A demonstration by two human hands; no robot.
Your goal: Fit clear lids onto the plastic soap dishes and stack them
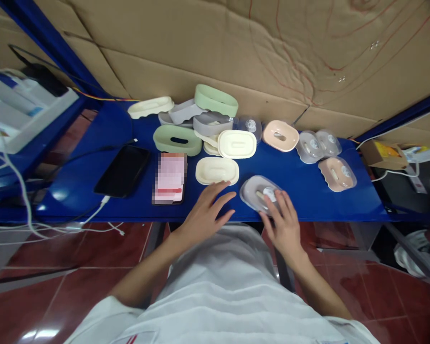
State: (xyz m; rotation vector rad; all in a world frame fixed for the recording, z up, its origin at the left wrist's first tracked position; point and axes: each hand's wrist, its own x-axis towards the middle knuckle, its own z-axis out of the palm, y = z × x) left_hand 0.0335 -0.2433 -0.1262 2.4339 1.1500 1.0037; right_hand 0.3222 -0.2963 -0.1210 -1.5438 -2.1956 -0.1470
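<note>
Box of pale grey plastic [251,189], oval and with a transparent lid, lies near the front edge of the blue table [304,198], the slightly spread fingers of the right hand [285,227] resting upon it. The left hand [206,212] has its fingers apart at the front of a cream oval plastic piece [217,168]; whether they touch, one cannot tell. Farther left lies a flat black phone [122,171].
</note>
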